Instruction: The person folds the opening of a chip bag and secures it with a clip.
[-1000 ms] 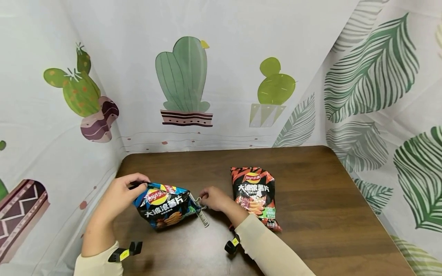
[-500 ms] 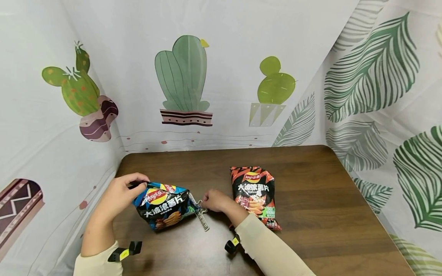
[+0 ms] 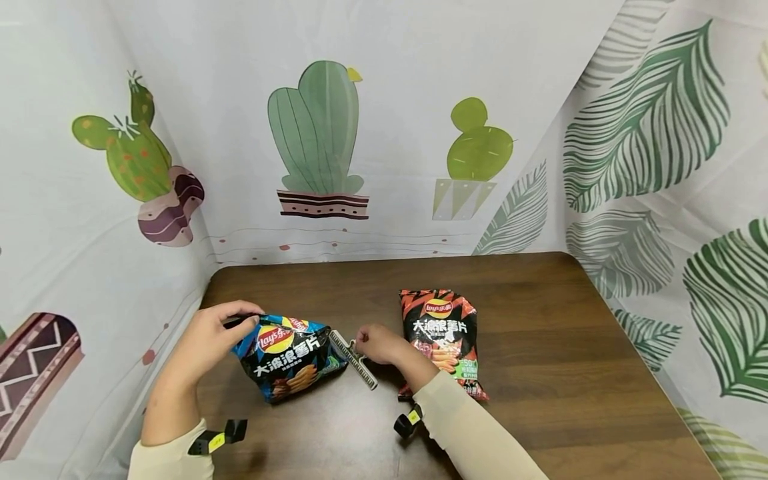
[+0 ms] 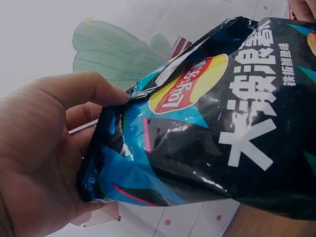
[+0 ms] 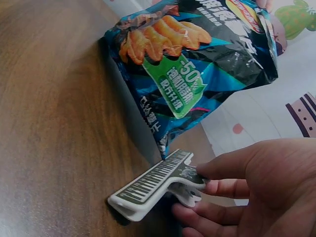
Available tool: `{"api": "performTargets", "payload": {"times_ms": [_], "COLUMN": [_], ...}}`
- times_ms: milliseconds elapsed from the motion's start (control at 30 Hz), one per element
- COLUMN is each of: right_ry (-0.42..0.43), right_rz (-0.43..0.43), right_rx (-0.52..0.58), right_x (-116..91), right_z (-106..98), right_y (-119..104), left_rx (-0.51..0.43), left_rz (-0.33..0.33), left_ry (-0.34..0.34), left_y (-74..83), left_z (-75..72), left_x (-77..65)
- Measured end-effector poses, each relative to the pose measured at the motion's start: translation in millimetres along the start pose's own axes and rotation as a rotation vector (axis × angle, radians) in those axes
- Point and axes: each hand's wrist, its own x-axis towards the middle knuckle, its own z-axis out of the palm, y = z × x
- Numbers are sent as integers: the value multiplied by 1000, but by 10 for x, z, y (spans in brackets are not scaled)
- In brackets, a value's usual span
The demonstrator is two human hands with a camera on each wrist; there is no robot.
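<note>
A blue and black bag of potato chips (image 3: 294,363) is tilted up off the table's left half. My left hand (image 3: 219,333) pinches its upper left end between thumb and fingers, as the left wrist view (image 4: 54,133) shows close up. Between the bag's lower right end and my right hand (image 3: 378,345) is a bag clip (image 3: 355,363) with a piano-key pattern. In the right wrist view, thumb and fingertips grip the clip's handle (image 5: 190,185), and the clip's far edge sits right at the bag's bottom corner (image 5: 165,148).
A red and black bag of chips (image 3: 441,340) lies flat just right of my right forearm. Brown wood table (image 3: 570,373) extends beyond it. A patterned cloth (image 3: 396,133) hangs along the table's back and sides.
The clip has shifted slightly right, away from the bag's end, and more of its length shows. My right hand has moved a little right with it. My left hand stays nearly still.
</note>
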Motion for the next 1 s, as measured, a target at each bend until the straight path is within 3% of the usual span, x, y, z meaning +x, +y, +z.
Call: {"api": "performTargets", "payload": {"times_ms": [167,467,700,1000], "right_ry": [0,6,46,119], "right_rz": [11,84,47,37], "right_rx": [32,205,209,205], "right_x": [-21,-63,-78,-79], "right_z": [-30,-90,-165,-265], "right_y": [18,9,46,58], "left_rx": [25,62,51,44], "left_rz": [23,91,136,91], "left_ry": [3,36,72,112], "left_y": [-8,-2,2,45], "left_z": [21,64,96,188], "left_x": [15,17,34,88]}}
